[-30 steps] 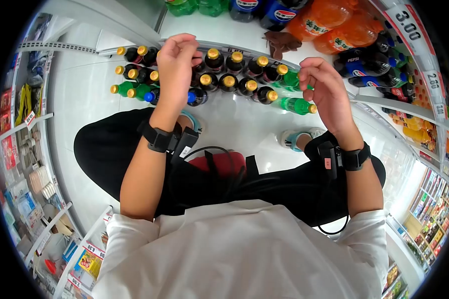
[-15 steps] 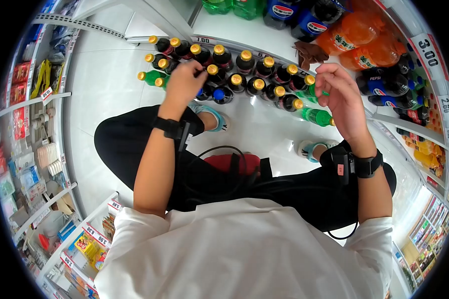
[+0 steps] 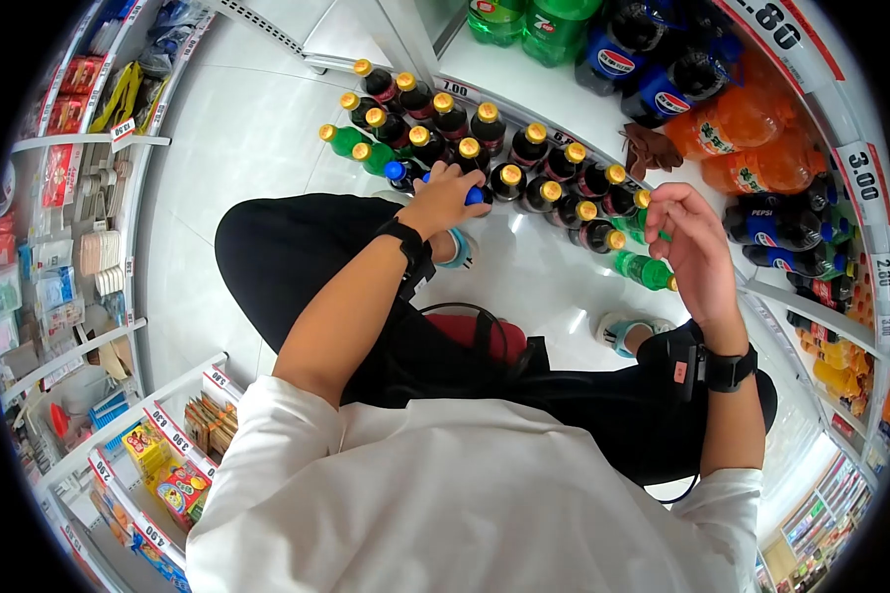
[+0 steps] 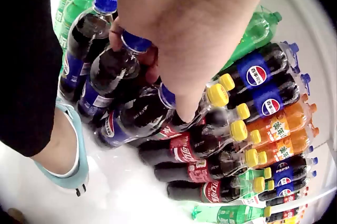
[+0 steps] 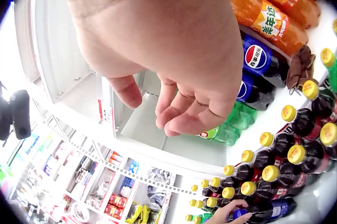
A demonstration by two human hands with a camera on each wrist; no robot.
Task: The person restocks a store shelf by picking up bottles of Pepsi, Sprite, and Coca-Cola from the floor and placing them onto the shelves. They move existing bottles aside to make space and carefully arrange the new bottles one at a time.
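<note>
My left hand (image 3: 440, 201) is down among the blue-capped Pepsi bottles at the near side of the group standing on the floor. In the left wrist view its curled fingers are around the blue cap of the middle Pepsi bottle (image 4: 102, 79), and another digit lies against the cap of a neighbouring Pepsi bottle (image 4: 139, 116). A third Pepsi bottle (image 4: 79, 50) stands beside them. Yellow-capped cola bottles (image 3: 529, 148) fill rows behind and to the right. My right hand (image 3: 690, 227) hovers near the right end of the rows, fingers loosely bent, holding nothing.
A low white shelf (image 3: 524, 94) behind the rows bears large green, cola and orange soda bottles (image 3: 747, 124), plus a brown cloth (image 3: 651, 150). Green bottles (image 3: 643, 269) stand at the rows' right end. Stocked racks (image 3: 89, 247) line the left. My knees flank the floor.
My left hand has come down from above the rows' left part onto the blue-capped bottles. The right hand stays raised with little change. The head view has shifted, moving the bottles rightward.
</note>
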